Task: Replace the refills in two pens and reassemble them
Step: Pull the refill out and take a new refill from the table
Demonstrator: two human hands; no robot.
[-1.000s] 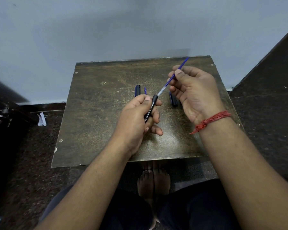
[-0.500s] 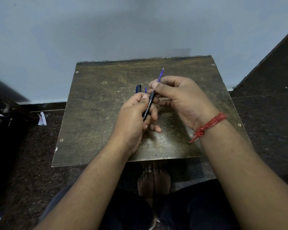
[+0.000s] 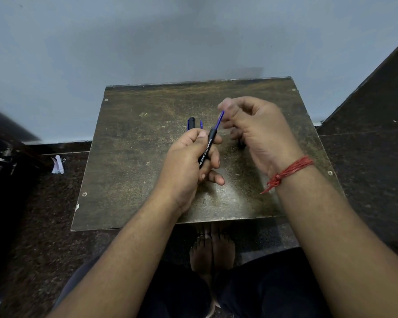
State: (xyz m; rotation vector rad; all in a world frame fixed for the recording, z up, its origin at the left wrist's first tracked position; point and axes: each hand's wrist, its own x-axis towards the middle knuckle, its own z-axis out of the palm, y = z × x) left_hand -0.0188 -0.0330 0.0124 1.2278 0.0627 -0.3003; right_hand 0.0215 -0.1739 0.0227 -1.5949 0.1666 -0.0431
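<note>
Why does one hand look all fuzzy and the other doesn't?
Head view: the right hand is smeared by motion blur around its fingertips, where it pinches the blue refill; the left hand gripping the black pen barrel looks sharp, its lettering partly readable.

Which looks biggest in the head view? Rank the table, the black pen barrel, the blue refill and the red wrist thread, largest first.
1. Table, by far.
2. Red wrist thread and black pen barrel: about alike, not ranked.
3. Blue refill, only its exposed part showing, between barrel and right hand.
</note>
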